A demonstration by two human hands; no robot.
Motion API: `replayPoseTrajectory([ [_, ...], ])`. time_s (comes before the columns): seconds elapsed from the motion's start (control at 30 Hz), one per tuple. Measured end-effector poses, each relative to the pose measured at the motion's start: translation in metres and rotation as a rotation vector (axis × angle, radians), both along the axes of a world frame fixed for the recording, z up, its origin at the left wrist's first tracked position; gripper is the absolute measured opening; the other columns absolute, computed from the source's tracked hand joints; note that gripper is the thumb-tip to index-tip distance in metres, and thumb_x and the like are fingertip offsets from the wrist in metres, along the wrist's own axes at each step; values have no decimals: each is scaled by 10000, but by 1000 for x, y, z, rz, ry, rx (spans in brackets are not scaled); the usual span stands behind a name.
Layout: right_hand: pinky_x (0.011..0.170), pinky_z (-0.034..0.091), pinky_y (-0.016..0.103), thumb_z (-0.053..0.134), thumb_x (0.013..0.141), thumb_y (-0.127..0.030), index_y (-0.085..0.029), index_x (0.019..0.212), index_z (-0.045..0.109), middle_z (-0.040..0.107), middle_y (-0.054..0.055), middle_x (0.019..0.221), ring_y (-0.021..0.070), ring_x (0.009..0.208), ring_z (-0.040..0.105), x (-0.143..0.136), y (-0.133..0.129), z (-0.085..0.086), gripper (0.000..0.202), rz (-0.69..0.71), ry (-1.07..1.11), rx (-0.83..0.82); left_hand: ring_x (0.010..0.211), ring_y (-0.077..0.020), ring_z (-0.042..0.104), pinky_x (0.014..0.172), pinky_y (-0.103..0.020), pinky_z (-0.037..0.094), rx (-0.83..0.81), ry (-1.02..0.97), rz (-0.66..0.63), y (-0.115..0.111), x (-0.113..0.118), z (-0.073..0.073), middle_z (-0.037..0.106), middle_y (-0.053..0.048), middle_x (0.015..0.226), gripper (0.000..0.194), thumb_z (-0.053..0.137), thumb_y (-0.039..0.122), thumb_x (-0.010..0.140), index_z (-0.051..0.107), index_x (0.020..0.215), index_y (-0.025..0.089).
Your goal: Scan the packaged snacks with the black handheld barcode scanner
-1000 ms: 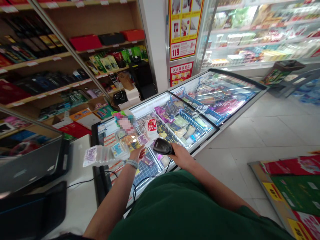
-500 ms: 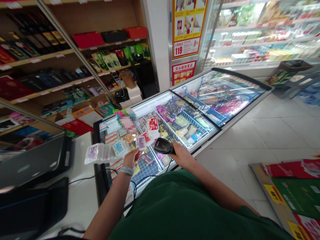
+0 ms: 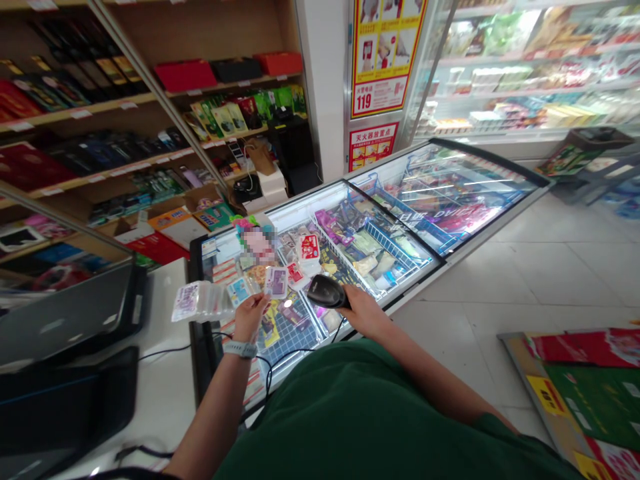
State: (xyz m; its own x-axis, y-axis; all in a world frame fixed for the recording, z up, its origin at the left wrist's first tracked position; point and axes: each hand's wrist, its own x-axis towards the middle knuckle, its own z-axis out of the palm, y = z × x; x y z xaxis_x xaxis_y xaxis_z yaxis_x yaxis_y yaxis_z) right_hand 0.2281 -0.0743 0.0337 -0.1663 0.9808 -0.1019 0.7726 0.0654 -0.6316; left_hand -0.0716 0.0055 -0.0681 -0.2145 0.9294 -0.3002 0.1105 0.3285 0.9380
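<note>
Over the freezer's glass top, my left hand (image 3: 250, 318) pinches the edge of a small clear pack with a purple label (image 3: 277, 282). My right hand (image 3: 361, 308) is wrapped round a black handheld scanner (image 3: 326, 292), whose head points left toward the packs. A red-labelled pack (image 3: 309, 247) lies beyond the scanner, with a smaller red one (image 3: 295, 273) beside it. Just past my left fingers is a blue-labelled pack (image 3: 240, 289). A row of clear packs (image 3: 193, 301) stretches from the counter's edge onto the freezer.
The glass-topped freezer (image 3: 425, 280) runs away to the right. At the left, a white counter (image 3: 167, 373) bears dark equipment (image 3: 70, 313). Shelves (image 3: 130, 103) stand behind. A black cable (image 3: 295, 351) crosses the glass. Boxes (image 3: 590, 380) stand at the lower right.
My left hand has moved slightly left, and the purple-labelled pack has shifted left with it. My right hand and the scanner have hardly moved. The view has shifted a little.
</note>
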Motion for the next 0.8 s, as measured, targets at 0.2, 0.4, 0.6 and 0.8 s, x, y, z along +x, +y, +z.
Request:
replayPoseTrajectory([
  [0.2,790,381,277,613,853,-252,-156,1039,519,616,92,1026,207,948,578,0,-2,-1,229,3,11,17,730,-164,619,713,-282,461,32,62,-38,-2,7,11,692,-22,754,509,760,541,544,674,863,153],
  [0.4,796,384,274,611,859,-262,-156,1043,519,615,88,1022,205,946,576,0,-2,-2,231,6,14,37,736,-166,606,705,-272,442,52,88,-48,-3,10,17,688,-22,755,517,758,544,544,680,876,155],
  [0.6,788,386,275,605,863,-270,-163,1032,521,620,83,1011,207,942,576,0,-2,2,216,10,2,23,709,-154,594,670,-250,427,64,91,-33,-3,12,20,676,-13,728,446,765,496,565,683,853,166],
  [0.8,792,384,280,605,861,-267,-159,1040,521,617,89,1022,207,948,576,0,-2,1,225,19,8,21,705,-156,595,668,-253,426,69,84,-26,-3,12,19,675,-14,724,419,765,469,569,685,845,164],
])
